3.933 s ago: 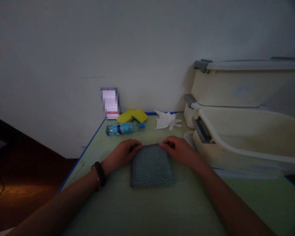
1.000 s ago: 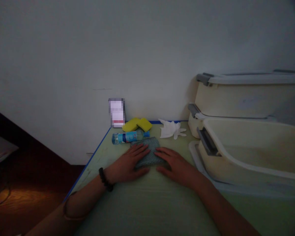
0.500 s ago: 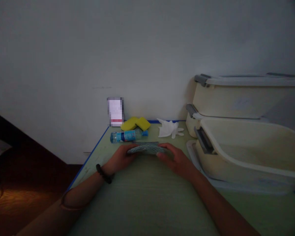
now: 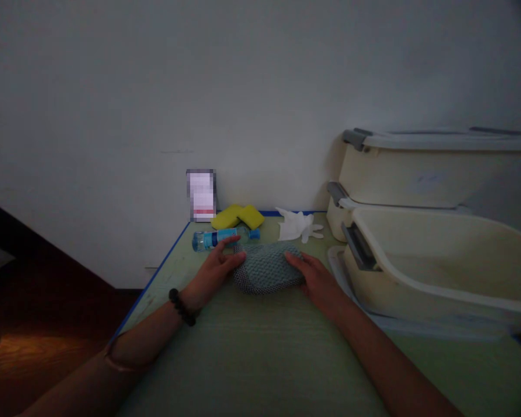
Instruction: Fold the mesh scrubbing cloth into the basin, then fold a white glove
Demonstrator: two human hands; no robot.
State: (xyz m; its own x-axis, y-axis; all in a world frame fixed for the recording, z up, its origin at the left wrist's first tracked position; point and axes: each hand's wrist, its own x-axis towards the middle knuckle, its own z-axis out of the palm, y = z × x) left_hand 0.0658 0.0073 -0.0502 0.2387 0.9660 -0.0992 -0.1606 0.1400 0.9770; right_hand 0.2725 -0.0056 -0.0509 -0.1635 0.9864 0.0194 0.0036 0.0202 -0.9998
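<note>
Between my hands is a soft, grey-green knitted item (image 4: 269, 269), rounded and perhaps folded, with a darker woven edge along its left side and bottom. I cannot tell its exact kind. My left hand (image 4: 215, 269) pinches its left end, thumb on the near face and index finger stretched out in front of the bottle. At the right end, my right hand (image 4: 319, 281) grips it with the thumb on the face and the other fingers behind, mostly hidden. Just beyond lies a clear bottle (image 4: 208, 240) with a blue label and cap.
Yellow sponge-like pieces (image 4: 238, 216) and a white glove (image 4: 296, 226) lie near the wall. A phone-like device (image 4: 201, 196) leans at the back left. To the right, an uncovered cream bin (image 4: 434, 217) stands before stacked lidded bins (image 4: 399, 174) on the green table (image 4: 252, 359).
The knitted item has tipped from nearly edge-on to showing its broad face towards me. My left index finger has lifted away from it, and my right thumb now presses on its face.
</note>
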